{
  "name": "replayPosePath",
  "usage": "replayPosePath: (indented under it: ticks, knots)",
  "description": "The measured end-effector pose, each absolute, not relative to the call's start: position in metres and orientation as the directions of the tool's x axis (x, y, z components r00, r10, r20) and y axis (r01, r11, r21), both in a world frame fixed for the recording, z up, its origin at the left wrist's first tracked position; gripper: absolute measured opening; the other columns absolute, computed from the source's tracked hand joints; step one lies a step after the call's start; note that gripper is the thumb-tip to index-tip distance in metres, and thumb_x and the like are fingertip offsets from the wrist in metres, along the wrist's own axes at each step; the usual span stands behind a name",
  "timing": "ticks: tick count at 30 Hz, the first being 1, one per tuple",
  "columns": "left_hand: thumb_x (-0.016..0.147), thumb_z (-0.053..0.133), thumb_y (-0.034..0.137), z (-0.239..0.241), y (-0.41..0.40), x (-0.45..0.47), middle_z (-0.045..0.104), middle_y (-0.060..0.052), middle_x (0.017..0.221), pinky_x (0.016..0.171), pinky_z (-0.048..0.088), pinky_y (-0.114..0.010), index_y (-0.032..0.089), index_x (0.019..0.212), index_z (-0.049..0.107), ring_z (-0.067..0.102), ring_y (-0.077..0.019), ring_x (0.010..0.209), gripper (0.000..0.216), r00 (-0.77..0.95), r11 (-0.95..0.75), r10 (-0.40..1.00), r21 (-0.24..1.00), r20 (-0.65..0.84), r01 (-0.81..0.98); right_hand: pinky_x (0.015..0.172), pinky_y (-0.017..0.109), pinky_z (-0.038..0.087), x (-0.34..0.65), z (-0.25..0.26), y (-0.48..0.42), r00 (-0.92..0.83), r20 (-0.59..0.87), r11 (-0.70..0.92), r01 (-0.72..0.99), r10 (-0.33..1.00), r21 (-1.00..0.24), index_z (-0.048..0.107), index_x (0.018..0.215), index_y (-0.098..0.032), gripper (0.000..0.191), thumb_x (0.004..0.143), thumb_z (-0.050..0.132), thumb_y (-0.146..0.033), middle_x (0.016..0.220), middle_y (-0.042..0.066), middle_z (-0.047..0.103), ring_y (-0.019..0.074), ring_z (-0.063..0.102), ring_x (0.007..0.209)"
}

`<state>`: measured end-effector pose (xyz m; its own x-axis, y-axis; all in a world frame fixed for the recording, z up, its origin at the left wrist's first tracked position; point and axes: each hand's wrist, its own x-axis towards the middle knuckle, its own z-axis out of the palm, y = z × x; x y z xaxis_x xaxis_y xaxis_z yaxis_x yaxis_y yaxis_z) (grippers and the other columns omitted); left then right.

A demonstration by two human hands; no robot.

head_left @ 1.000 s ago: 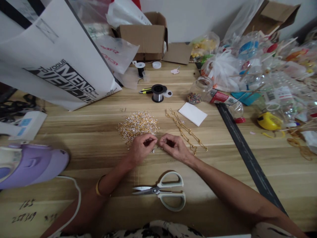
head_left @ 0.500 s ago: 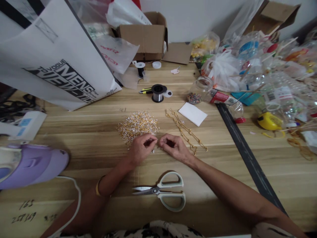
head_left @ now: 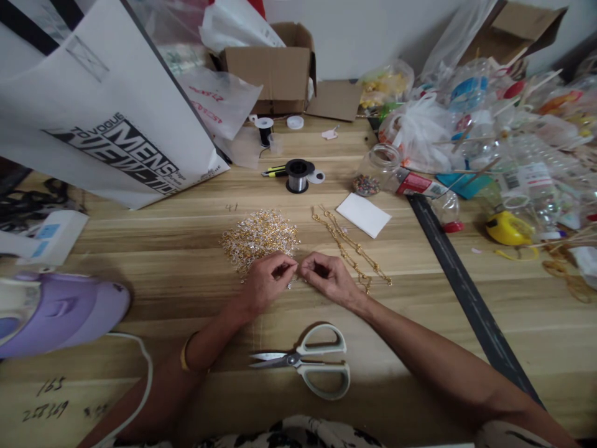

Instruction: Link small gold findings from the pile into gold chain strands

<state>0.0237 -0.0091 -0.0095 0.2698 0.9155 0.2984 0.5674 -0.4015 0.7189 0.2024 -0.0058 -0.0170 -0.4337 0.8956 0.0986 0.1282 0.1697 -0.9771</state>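
Working low over a wooden table (head_left: 186, 305), with left hand (head_left: 270, 280) and right hand (head_left: 333, 277) turned toward each other, nearly tip to tip. Pinching on both sides, with thumb and forefinger drawn together. Cannot tell from this view whether grasping something fine or nothing at all; too small to make out between the tips.

Lying just beyond the left hand, and partly hidden by it: a loose heap of gold and clear jewellery pieces (head_left: 259, 233), with a few strays close to the fingertips. Stretched aslant beyond the right hand: two gold beaded chains (head_left: 358, 249), with lower ends near the right wrist. Lying between the forearms, blades slightly parted and pointing left: a pair of pale-handled scissors (head_left: 291, 359).

Likeliest to go wrong, by judgement: losing a tiny piece through a slackened pinch, then hardly findable among the strays. Next, scattering the heap by brushing it with the left knuckles, or shifting the chains with a sideways swing of the right wrist. Possible too: grazing the left forearm on the scissors by drawing straight back, or tugging the white cord (head_left: 145, 354), looped across the left forearm in this view. Perhaps also missing a small opening, owing to dim light and very small parts.
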Motion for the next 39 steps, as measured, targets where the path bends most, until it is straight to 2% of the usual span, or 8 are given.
replayPosePath:
  ticks: [14, 20, 29, 39]
  knots:
    - [0.081, 0.056, 0.018, -0.0113, -0.0104, 0.0252, 0.065, -0.001, 0.068, 0.06, 0.043, -0.021, 0.017, 0.076, 0.064, 0.057, -0.011, 0.062, 0.01, 0.291, -0.422, 0.906, 0.719, 0.308, 0.552, 0.051, 0.021, 0.034, 0.2012, -0.0195, -0.0041, -0.375, 0.076, 0.144, 0.157, 0.924, -0.977, 0.058, 0.075, -0.015, 0.02, 0.083, 0.058, -0.033, 0.06, -0.002, 0.05, 0.0096, 0.043, 0.055]
    - [0.082, 0.054, 0.016, -0.0098, -0.0105, 0.0248, 0.065, 0.0, 0.069, 0.059, 0.043, -0.02, 0.018, 0.078, 0.065, 0.057, -0.0102, 0.061, 0.012, 0.322, -0.434, 0.899, 0.704, 0.297, 0.562, 0.052, 0.022, 0.036, 0.2007, -0.0199, -0.0038, -0.359, 0.046, 0.098, 0.127, 0.932, -0.987, 0.057, 0.082, -0.016, 0.019, 0.082, 0.062, -0.034, 0.062, -0.002, 0.052, 0.0102, 0.046, 0.056]
    - [0.083, 0.055, 0.015, -0.0087, -0.0103, 0.024, 0.067, -0.001, 0.072, 0.06, 0.043, -0.021, 0.017, 0.08, 0.066, 0.058, -0.0108, 0.063, 0.011, 0.371, -0.432, 0.893, 0.715, 0.254, 0.549, 0.056, 0.023, 0.038, 0.202, -0.0214, -0.0042, -0.387, 0.096, 0.157, 0.13, 0.917, -0.979, 0.06, 0.097, -0.016, 0.022, 0.085, 0.059, -0.034, 0.067, -0.001, 0.053, 0.0114, 0.047, 0.06]
    - [0.082, 0.055, 0.014, -0.0081, -0.0097, 0.0239, 0.064, 0.0, 0.068, 0.06, 0.041, -0.02, 0.015, 0.076, 0.065, 0.056, -0.0101, 0.062, 0.012, 0.386, -0.433, 0.889, 0.733, 0.248, 0.525, 0.054, 0.022, 0.036, 0.2017, -0.0212, -0.0036, -0.399, 0.135, 0.189, 0.099, 0.907, -0.977, 0.059, 0.086, -0.016, 0.018, 0.085, 0.058, -0.034, 0.063, -0.003, 0.05, 0.0106, 0.045, 0.058]
